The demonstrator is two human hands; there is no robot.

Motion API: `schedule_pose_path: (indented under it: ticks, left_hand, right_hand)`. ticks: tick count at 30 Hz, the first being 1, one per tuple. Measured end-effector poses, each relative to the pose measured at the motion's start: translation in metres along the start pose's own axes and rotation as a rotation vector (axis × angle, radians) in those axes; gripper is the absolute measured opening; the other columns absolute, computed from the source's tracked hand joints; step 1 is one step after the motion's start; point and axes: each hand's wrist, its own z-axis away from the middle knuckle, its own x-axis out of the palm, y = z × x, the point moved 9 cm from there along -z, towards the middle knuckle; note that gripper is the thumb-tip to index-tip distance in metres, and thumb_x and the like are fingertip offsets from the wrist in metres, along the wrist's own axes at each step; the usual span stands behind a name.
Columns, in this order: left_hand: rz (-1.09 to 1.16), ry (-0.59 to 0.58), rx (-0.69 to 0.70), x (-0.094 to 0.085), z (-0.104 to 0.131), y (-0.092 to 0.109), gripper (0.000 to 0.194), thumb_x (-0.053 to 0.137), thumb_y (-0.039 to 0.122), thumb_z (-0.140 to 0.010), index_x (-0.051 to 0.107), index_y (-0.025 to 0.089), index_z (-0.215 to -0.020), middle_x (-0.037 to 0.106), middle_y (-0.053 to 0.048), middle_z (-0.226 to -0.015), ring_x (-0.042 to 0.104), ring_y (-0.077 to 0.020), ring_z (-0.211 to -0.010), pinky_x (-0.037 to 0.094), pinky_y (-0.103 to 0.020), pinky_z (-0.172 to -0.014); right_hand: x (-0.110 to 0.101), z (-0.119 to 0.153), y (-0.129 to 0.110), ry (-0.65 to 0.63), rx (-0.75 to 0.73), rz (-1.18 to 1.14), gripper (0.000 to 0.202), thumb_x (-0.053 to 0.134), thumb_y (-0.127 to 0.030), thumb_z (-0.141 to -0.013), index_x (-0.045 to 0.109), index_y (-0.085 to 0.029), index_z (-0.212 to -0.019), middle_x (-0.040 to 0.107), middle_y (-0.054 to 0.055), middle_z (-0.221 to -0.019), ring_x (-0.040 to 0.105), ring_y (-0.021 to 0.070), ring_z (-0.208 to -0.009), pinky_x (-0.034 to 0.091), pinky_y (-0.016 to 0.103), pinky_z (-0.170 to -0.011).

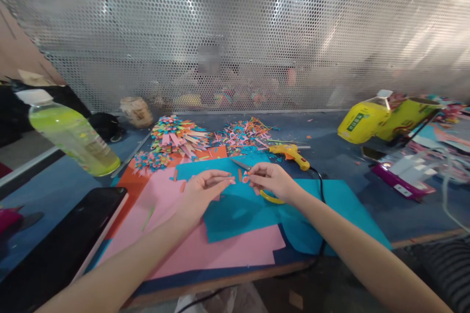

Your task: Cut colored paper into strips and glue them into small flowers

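Above the blue paper sheet, my left hand pinches a small pink paper piece between thumb and fingertips. Facing it, my right hand has its fingers closed on a small curled paper piece, pinkish and white. A pair of scissors with a yellow handle shows below my right hand, its blade pointing out past the fingers. Whether that hand also touches the scissors I cannot tell. Pink paper and orange paper lie underneath and to the left.
Behind the sheets are a cone of folded paper strips and a heap of cut strips. A yellow glue gun trails a black cable. Drink bottles stand either side, and a black phone-like slab lies left.
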Motion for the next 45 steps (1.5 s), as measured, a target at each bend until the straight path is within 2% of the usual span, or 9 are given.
schedule_pose_path:
  ticks: [5,14,23,33,39,45]
  left_hand:
    - [0.025,0.079,0.012,-0.005,-0.002,0.001,0.035,0.07,0.039,-0.059,0.063,0.016,-0.085,0.07,-0.009,-0.089,0.064,-0.0199,-0.079,0.046,-0.021,-0.053]
    - [-0.028,0.044,0.028,0.001,-0.001,-0.002,0.033,0.067,0.042,-0.062,0.063,0.018,-0.085,0.07,-0.007,-0.089,0.063,-0.0181,-0.079,0.043,-0.019,-0.05]
    - [-0.018,0.019,0.047,0.006,0.0,0.0,0.031,0.069,0.039,-0.062,0.063,0.016,-0.083,0.071,-0.008,-0.085,0.064,-0.0197,-0.077,0.045,-0.023,-0.056]
    - [-0.018,-0.008,-0.012,0.009,0.001,-0.001,0.032,0.069,0.037,-0.061,0.065,0.018,-0.087,0.072,-0.007,-0.08,0.065,-0.0198,-0.076,0.046,-0.023,-0.056]
    - [0.007,-0.06,-0.006,0.012,0.003,0.0,0.039,0.066,0.036,-0.065,0.062,0.018,-0.1,0.071,-0.008,-0.089,0.064,-0.0205,-0.083,0.047,-0.023,-0.06]
    - [0.055,-0.07,0.017,0.011,0.002,0.001,0.046,0.069,0.035,-0.062,0.06,0.021,-0.105,0.068,-0.009,-0.099,0.063,-0.0225,-0.087,0.048,-0.025,-0.062]
  right_hand:
    - [0.01,0.002,0.001,-0.067,-0.004,0.008,0.027,0.068,-0.037,-0.065,0.054,-0.014,-0.071,0.065,0.002,-0.066,0.055,0.0072,-0.042,0.046,0.02,-0.043]
    - [0.018,0.005,0.0,-0.137,-0.036,0.032,0.023,0.065,-0.033,-0.069,0.055,-0.013,-0.072,0.066,0.003,-0.068,0.058,0.0086,-0.044,0.048,0.021,-0.046]
    - [0.017,0.005,0.0,-0.123,-0.032,0.083,0.023,0.065,-0.033,-0.069,0.054,-0.013,-0.072,0.066,0.003,-0.067,0.057,0.0078,-0.042,0.046,0.02,-0.044]
    - [0.015,0.006,-0.003,-0.104,-0.036,0.135,0.025,0.065,-0.035,-0.068,0.057,-0.012,-0.071,0.065,0.001,-0.062,0.056,0.007,-0.04,0.044,0.019,-0.042]
    - [0.013,0.005,0.0,-0.11,-0.036,0.113,0.023,0.064,-0.034,-0.07,0.056,-0.013,-0.071,0.065,0.001,-0.065,0.056,0.0068,-0.04,0.044,0.019,-0.041]
    - [0.011,0.005,0.002,-0.092,-0.027,0.122,0.025,0.065,-0.037,-0.068,0.055,-0.014,-0.071,0.065,0.002,-0.065,0.055,0.0071,-0.04,0.044,0.018,-0.04]
